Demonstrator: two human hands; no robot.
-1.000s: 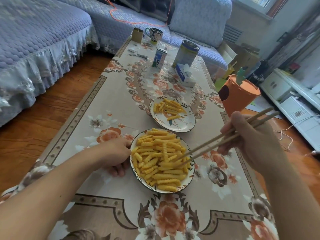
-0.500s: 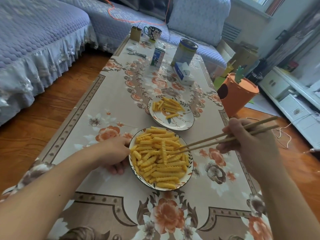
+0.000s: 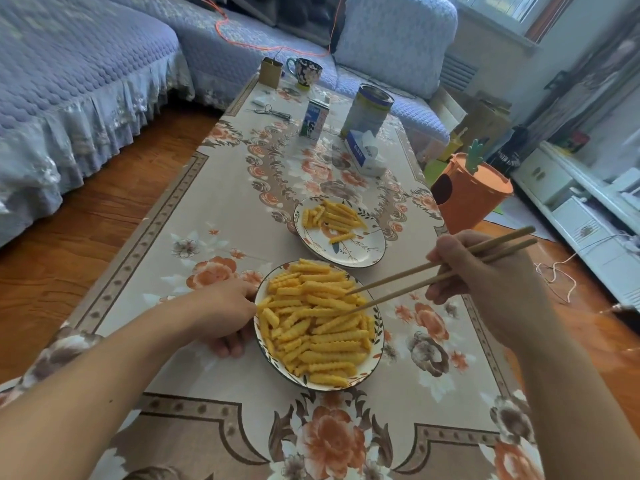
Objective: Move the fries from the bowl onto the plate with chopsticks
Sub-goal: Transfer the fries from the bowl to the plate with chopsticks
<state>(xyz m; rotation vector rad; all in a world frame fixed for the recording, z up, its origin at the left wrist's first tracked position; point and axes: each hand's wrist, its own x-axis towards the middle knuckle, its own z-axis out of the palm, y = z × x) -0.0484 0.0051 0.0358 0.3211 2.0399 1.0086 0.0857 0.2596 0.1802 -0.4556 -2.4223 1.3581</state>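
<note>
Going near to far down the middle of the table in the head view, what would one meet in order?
bowl of fries → plate → tissue pack → milk carton → floral mug

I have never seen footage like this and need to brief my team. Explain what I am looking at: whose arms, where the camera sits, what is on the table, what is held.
There is no machine here. A person wears a wide-angle camera on the head, so the single view looks forward and down at their own two arms. The left hand rests against the rim of the bowl, which is heaped with crinkle-cut fries. The right hand holds a pair of chopsticks in its fingers, tips spread over the pile; no fry looks pinched yet. Just beyond the bowl is the plate, already holding a smaller batch of fries. Both sit on a flowered tablecloth. Farther off stand a milk carton, a tin can, a tissue box and a mug.
</note>
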